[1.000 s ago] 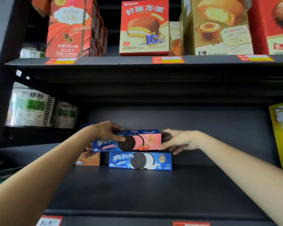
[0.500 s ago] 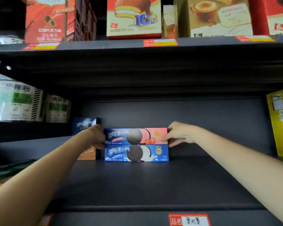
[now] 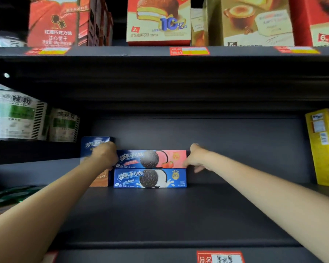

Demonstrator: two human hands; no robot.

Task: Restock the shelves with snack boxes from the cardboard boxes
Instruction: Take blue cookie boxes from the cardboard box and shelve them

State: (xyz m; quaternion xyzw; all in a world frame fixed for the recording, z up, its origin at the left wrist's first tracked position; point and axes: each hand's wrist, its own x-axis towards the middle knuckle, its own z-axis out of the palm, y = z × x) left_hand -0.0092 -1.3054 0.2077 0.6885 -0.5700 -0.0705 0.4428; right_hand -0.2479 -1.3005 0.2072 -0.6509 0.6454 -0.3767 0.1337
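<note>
Both forearms reach deep into the dark shelf (image 3: 160,215): the left hand (image 3: 104,155) is curled against the left end of the pink-and-blue cookie box (image 3: 152,159), though whether it grips is unclear, while the right hand (image 3: 198,158) touches the right end with loosely bent fingers. Between the hands, that box lies flat and squarely atop the blue cookie box (image 3: 150,178). Half a second ago the hands sat much the same, and the stack is unchanged.
</note>
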